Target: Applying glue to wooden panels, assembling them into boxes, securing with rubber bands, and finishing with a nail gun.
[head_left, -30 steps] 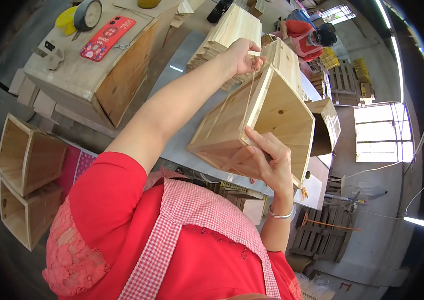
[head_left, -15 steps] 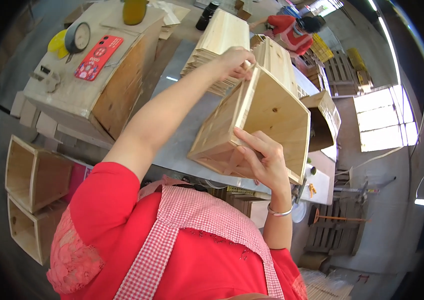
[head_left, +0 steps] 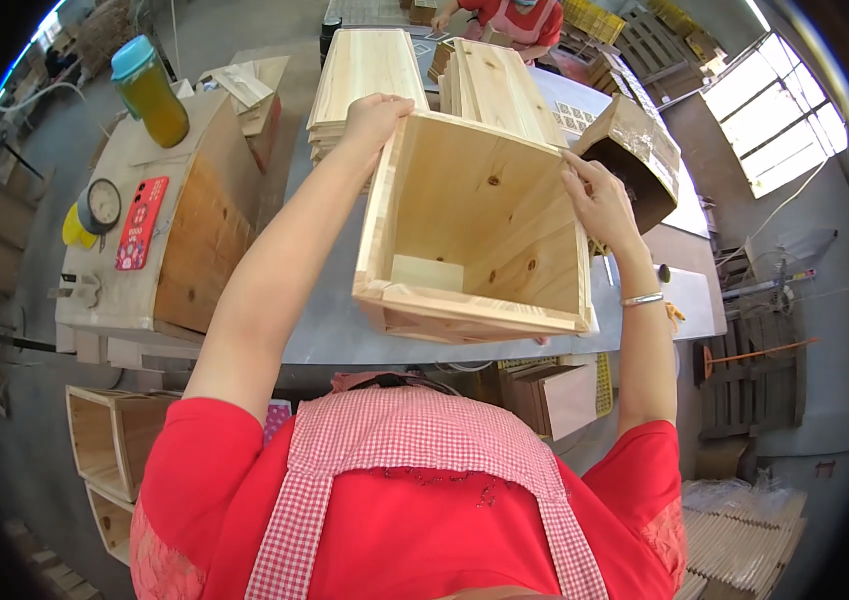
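In front of me is a pale wooden box (head_left: 504,215), its open side facing me, so its inner walls and knots show. My left hand (head_left: 376,122) has its fingers curled over the box's upper left corner. At the upper right corner, my right hand (head_left: 599,197) pinches the rim, thumb and fingers on either side of the edge. The box is over the grey worktable (head_left: 329,315), slightly tilted; whether its underside touches the table I cannot tell.
Stacked wooden panels (head_left: 369,75) and more boards (head_left: 504,90) stand behind the box. Rightward is an open cardboard box (head_left: 634,160). A side stand (head_left: 199,245) at left bears a red phone (head_left: 142,222), clock (head_left: 101,205) and bottle (head_left: 151,95). Finished-looking boxes (head_left: 114,440) sit lower left; a co-worker (head_left: 514,20) works opposite.
The box has turned so its open side faces me squarely. My right hand has moved from its near left edge to the upper right corner; my left hand still grips a corner.
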The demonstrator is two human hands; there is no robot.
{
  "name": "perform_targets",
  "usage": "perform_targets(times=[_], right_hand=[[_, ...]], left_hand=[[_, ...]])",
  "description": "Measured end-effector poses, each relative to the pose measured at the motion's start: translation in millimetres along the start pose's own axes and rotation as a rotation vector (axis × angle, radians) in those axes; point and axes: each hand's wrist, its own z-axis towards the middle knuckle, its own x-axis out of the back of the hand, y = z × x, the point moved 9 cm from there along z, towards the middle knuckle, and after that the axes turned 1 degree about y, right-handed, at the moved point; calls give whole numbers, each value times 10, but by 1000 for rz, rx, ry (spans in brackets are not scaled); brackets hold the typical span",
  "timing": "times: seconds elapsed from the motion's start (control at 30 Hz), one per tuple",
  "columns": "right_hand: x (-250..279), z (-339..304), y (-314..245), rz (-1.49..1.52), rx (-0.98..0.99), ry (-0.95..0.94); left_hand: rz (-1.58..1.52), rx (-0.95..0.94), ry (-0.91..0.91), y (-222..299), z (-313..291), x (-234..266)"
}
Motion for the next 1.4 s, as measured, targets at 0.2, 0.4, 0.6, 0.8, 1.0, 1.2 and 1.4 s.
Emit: perform_targets(times=[0.2,0.4,0.6,0.8,1.0,1.2,1.4], right_hand=[[-107,15,134,-18,20,79],[-249,-57,384,211,-37,181],[-524,-517,644,1007,-269,219],[-702,-664,604,1207,-245,150],[-811,-456,681,1117,-268,262],[-706,-305,768,963,-282,330],[-596,23,932,952,-192,459]], left_hand=[[216,-103,48,-18,105,187],[302,-254,54,120,193,296],[889,-566,262,748,-250,146],[759,-578,55,1155,-952,-652],[1042,-824,-378,869,-1192,-1937],[1155,-656,-440,310,-880,-2377],[1329,-681,-384,296,-976,-2415]])
